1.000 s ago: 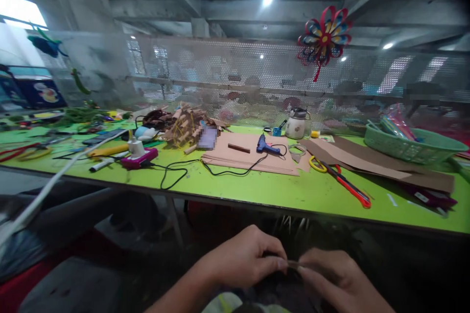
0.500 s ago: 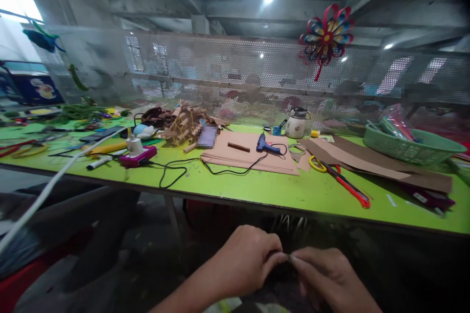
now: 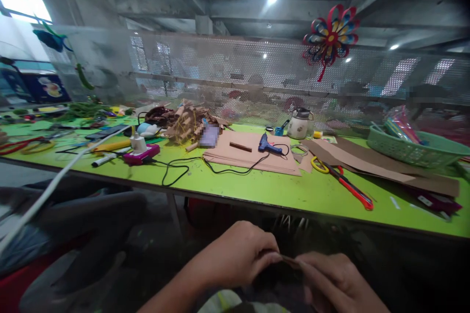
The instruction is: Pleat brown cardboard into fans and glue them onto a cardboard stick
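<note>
Below the table's front edge, my left hand (image 3: 249, 249) pinches one end of a thin brown strip (image 3: 289, 259) between thumb and fingers. The other end is pinched by my right hand (image 3: 334, 274), whose lower fingers are in shadow. A short length of the strip shows between the two hands; it looks like cardboard or paper, but I cannot tell which. On the table ahead lies a blue glue gun (image 3: 270, 145) on light brown cardboard sheets (image 3: 249, 164), with a dark brown strip (image 3: 240, 146) beside it.
The green table (image 3: 227, 188) holds red-handled pliers or cutters (image 3: 356, 193), yellow-handled scissors (image 3: 319, 164), a green basket (image 3: 414, 149), a white jug (image 3: 298, 124) and a purple power socket (image 3: 141, 154) with cords. A white cable (image 3: 55, 178) crosses the left. A person's leg (image 3: 99, 234) shows at lower left.
My hands have moved slightly apart, and more of the brown strip shows between them. The view has shifted slightly, so the table things sit a little further right.
</note>
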A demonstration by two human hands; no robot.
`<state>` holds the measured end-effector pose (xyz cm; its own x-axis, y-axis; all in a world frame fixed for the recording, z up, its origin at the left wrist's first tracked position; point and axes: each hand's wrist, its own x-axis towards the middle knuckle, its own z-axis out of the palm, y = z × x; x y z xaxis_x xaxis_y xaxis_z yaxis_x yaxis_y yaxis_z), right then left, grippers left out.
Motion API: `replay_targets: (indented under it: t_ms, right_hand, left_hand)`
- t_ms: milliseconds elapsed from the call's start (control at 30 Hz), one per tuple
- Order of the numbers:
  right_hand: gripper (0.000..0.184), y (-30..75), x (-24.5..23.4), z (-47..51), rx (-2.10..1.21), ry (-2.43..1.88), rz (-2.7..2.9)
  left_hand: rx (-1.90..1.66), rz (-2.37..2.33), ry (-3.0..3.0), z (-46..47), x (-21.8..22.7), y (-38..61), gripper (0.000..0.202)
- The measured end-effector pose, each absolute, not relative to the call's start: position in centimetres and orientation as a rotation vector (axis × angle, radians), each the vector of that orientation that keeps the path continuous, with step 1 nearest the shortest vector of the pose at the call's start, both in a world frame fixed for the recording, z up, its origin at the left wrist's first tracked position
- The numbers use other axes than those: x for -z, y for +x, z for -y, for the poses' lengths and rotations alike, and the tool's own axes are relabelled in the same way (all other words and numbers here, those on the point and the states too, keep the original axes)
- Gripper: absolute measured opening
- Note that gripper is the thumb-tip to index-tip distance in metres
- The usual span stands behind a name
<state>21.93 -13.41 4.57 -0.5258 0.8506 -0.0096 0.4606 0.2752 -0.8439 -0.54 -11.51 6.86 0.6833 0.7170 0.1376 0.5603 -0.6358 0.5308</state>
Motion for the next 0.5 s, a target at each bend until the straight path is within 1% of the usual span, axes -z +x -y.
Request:
replay_targets:
  t_ms: [133, 300, 400, 500]
  right_hand:
    - [0.048, 21.6, -4.2, 13.4, -1.166, -1.172, 2.029]
    - [0.046, 22.0, -3.8, 12.5, -1.460, -1.129, 1.875]
    - [0.040, 22.1, -3.9, 12.0, -1.541, -1.166, 1.738]
    - [0.036, 22.1, -3.8, 11.3, -1.621, -1.130, 1.664]
  left_hand:
    - [-0.458, -0.915, 2.458, 11.3, -6.9, -0.9, 0.025]
    - [-0.500, -0.944, 2.349, 11.0, -6.0, -1.6, 0.030]
    - [-0.507, -0.994, 2.164, 10.7, -5.7, -2.3, 0.033]
    - [-0.500, -0.921, 2.016, 10.2, -5.5, -3.0, 0.034]
